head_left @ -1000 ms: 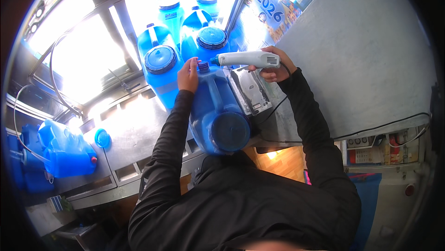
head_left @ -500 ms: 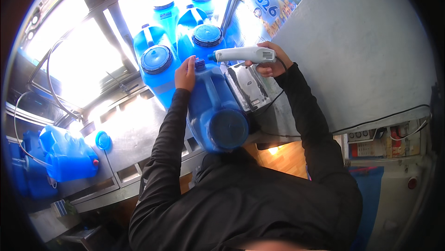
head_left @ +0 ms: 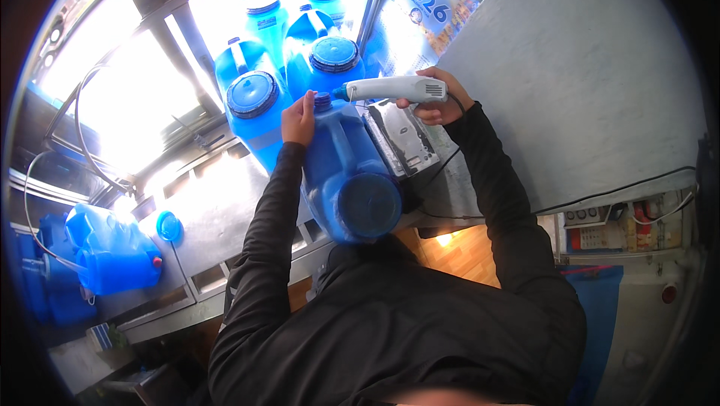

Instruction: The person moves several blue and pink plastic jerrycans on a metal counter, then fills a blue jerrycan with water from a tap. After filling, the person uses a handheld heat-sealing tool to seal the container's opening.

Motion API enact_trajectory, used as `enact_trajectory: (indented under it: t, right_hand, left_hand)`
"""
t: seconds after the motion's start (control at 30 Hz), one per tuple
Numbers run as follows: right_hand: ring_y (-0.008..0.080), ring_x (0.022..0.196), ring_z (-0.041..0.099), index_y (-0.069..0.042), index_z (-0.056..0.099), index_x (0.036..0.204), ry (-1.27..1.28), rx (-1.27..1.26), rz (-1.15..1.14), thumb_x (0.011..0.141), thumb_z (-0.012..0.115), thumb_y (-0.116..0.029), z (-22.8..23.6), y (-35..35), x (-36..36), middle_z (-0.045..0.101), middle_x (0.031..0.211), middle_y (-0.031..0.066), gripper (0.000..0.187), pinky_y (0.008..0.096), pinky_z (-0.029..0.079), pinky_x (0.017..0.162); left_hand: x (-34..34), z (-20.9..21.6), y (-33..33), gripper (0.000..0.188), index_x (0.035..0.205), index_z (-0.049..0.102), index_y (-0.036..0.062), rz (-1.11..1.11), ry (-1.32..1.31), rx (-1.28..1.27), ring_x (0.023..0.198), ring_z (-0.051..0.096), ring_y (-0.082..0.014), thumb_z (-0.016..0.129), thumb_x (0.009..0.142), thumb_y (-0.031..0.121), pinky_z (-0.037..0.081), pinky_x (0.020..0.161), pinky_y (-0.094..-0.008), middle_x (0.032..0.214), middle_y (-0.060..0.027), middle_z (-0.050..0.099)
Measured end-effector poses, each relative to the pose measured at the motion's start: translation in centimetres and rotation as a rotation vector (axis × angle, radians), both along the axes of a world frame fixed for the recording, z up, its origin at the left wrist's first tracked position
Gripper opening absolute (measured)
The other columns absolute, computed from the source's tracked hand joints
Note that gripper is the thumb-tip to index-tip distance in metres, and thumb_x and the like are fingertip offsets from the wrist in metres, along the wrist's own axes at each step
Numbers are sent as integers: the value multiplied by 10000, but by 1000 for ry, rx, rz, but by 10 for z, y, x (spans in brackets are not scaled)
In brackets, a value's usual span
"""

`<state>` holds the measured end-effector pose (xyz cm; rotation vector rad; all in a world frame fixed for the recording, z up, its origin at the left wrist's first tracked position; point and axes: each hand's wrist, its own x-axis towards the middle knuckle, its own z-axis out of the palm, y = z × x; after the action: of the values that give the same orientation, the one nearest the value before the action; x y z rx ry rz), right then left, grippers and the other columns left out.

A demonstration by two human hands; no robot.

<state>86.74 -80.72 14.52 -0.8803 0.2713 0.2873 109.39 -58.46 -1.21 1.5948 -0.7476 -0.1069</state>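
A blue plastic water jug [head_left: 322, 173] stands right in front of me, with a large round lid [head_left: 369, 205] on its near end and a small dark blue cap [head_left: 322, 101] on its far spout. At the cap's left side is my left hand [head_left: 298, 119], its fingers closed together with the tips against it. My right hand [head_left: 442, 98] is wrapped round a white heat gun [head_left: 394, 89]. The gun lies nearly level, its bluish nozzle pointing left, close to the cap. Part of my left fingers is hidden behind the hand.
More blue jugs [head_left: 253, 95] stand by the bright window. A scuffed metal box [head_left: 401, 136] sits right of my jug. Other blue containers [head_left: 112, 248] and a round blue lid [head_left: 169, 227] rest on the metal counter [head_left: 217, 215] at left. A black cord [head_left: 615, 194] runs along the right wall.
The heat gun's nozzle has shifted slightly left and down, nearer the cap. My left hand has barely moved, and the jug sits almost as before.
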Motion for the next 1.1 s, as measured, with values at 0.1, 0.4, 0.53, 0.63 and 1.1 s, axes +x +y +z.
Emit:
enact_trajectory:
  t: [0.1, 0.4, 0.53, 0.63, 1.1]
  right_hand:
    - [167, 475, 506, 68, 395, 1368, 0, 12, -11, 1003, 372, -412, -6, 1, -3, 621, 1005, 194, 603, 269, 437, 393]
    - [171, 465, 539, 69, 372, 1376, -72, 55, -17, 1011, 344, -400, -12, 3, -9, 620, 1005, 177, 595, 266, 462, 386]
    - [174, 463, 541, 70, 365, 1389, -67, 63, -36, 1010, 338, -386, -13, 3, -11, 616, 1002, 176, 593, 264, 456, 378]
    - [172, 451, 529, 70, 371, 1393, -59, 79, -32, 1009, 334, -381, -15, 4, -17, 614, 997, 176, 594, 268, 448, 370]
    - [154, 395, 474, 77, 416, 1368, -69, 121, -73, 1003, 350, -370, -36, 16, -34, 580, 996, 185, 580, 251, 384, 316]
  left_hand:
    - [-4, -2, 7, 452, 1122, 715, 28, 235, -252, 266, 937, 710, -318, 507, 1025, 417, 523, 830, -370, 1001, -185, 736]
    - [3, -4, 2, 461, 1205, 695, 38, -22, 0, 114, 1084, 670, -219, 493, 1046, 421, 497, 902, -317, 1108, -164, 724]
    - [9, 9, -2, 480, 1143, 719, 19, -135, -98, 45, 1030, 686, -218, 487, 1045, 428, 503, 890, -315, 1047, -161, 736]
    - [40, 35, -2, 459, 1122, 718, 10, -389, -88, 363, 1010, 687, -225, 498, 1036, 404, 513, 879, -330, 1057, -152, 732]
    - [89, 101, -69, 471, 1089, 732, 55, -917, -269, 1238, 778, 705, -190, 669, 919, 489, 568, 718, -317, 896, -84, 737]
